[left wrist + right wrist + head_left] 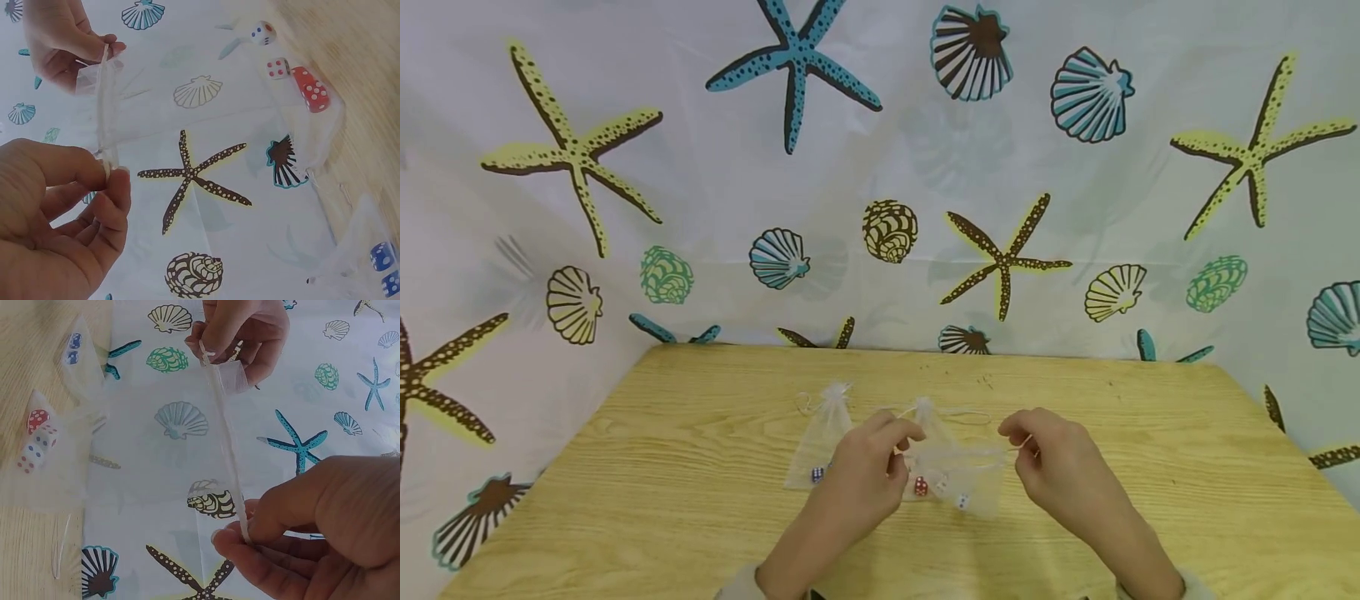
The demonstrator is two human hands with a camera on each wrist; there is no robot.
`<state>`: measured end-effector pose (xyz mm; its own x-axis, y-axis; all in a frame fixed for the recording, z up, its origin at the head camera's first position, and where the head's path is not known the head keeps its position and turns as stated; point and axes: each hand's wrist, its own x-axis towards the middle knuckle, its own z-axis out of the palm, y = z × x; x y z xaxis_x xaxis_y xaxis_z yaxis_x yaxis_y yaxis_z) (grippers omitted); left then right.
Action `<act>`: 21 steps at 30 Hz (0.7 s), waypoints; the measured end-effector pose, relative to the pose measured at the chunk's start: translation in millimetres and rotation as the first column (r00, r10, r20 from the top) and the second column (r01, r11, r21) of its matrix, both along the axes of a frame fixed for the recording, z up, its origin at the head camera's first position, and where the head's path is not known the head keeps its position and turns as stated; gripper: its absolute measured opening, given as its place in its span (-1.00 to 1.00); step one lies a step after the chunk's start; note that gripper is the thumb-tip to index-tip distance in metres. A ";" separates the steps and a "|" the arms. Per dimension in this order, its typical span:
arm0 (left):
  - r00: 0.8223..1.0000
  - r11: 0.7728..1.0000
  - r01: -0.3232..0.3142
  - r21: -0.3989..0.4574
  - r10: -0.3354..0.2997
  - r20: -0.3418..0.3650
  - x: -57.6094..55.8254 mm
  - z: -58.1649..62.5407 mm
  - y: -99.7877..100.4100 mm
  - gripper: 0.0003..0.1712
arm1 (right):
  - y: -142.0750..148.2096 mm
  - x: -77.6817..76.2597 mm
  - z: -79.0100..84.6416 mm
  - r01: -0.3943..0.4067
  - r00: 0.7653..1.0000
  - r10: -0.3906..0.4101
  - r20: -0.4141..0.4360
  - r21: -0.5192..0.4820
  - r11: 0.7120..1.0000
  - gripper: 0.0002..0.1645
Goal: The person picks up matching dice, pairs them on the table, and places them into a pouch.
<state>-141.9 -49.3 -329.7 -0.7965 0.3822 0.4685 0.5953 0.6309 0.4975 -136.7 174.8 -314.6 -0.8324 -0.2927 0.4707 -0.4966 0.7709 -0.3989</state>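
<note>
Between my two hands a sheer white drawstring pouch is stretched by its top edge, with white dice at its bottom. My left hand pinches one end of that edge between thumb and forefinger. The other end is pinched by my right hand. In the right wrist view the taut rim runs straight from hand to hand. Behind it lies a second pouch with red dice, overlapped by the held one. A third pouch with blue dice sits left, partly covered by my left hand.
All this is over a light wood-grain table. A white cloth printed with starfish and shells hangs behind the table and at both sides. A thin loose cord lies behind the held pouch.
</note>
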 end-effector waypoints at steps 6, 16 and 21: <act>0.990 0.987 0.067 -0.144 -0.048 0.132 -0.1 5.2 -6.4 -0.64 | -2.1 1.2 -0.3 0.089 0.993 -0.095 0.076 0.077 0.993 -0.71; 0.988 0.971 0.004 -0.240 0.034 0.152 4.3 6.8 -16.1 -0.72 | -9.6 5.9 -2.8 0.176 0.975 -0.198 0.100 0.197 0.965 -0.72; 0.985 0.980 -0.081 -0.181 0.106 0.134 7.1 8.1 -21.9 -0.71 | -13.6 10.0 -1.5 0.205 0.966 -0.235 0.106 0.231 0.951 -0.72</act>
